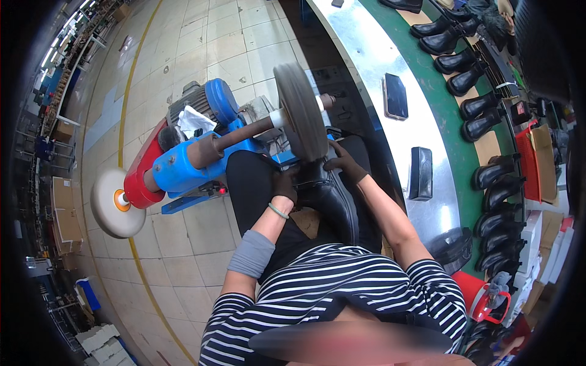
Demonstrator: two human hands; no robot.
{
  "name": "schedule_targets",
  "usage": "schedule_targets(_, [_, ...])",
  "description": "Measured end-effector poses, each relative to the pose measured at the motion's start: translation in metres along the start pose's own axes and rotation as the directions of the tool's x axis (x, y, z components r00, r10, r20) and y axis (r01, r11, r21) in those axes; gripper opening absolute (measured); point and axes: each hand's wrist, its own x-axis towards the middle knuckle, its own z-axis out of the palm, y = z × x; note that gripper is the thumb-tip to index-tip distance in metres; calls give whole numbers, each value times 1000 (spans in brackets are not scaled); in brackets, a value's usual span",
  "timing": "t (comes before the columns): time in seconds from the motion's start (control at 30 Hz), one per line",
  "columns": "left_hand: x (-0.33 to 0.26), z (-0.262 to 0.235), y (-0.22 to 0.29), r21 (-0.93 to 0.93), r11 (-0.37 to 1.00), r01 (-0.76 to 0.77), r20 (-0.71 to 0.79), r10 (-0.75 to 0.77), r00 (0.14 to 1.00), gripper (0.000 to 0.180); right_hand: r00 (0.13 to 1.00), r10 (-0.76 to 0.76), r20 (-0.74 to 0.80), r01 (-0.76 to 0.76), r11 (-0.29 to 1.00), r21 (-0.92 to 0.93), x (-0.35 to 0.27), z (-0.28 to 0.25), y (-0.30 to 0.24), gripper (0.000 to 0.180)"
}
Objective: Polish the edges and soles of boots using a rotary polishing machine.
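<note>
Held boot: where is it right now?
In the head view, the boot is just right of centre, between the left hand and right hand, with the dark wheel just above it in the picture.

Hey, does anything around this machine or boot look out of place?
One thing: a crumpled white cloth-like bundle lies loose on the blue machine, beside the motor and near the shaft. It looks odd there because loose material could perhaps catch on turning parts. The black boot shows no obvious damage.

Holding a black boot [332, 206] in left grip [285, 185] and right grip [349, 163] (both gloved) at a dark wheel's [300, 110] edge.
</note>
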Motion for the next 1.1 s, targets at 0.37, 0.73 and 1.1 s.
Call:
schedule_targets(0.37, [-22, 3, 3, -390, 901, 193, 290, -79, 954, 21, 937, -348, -30, 329, 908, -261, -36, 15, -43, 105])
schedule_targets(0.73, [-45, 63, 15, 240, 963, -121, 348, 31, 937, 45, 819, -573, -6, 325, 473, -818, -83, 75, -102, 108])
schedule_targets(1.1, [9, 67, -21, -321, 790, 522, 433, -368, 823, 58, 616, -788, -21, 210, 189, -959, -83, 97, -57, 99])
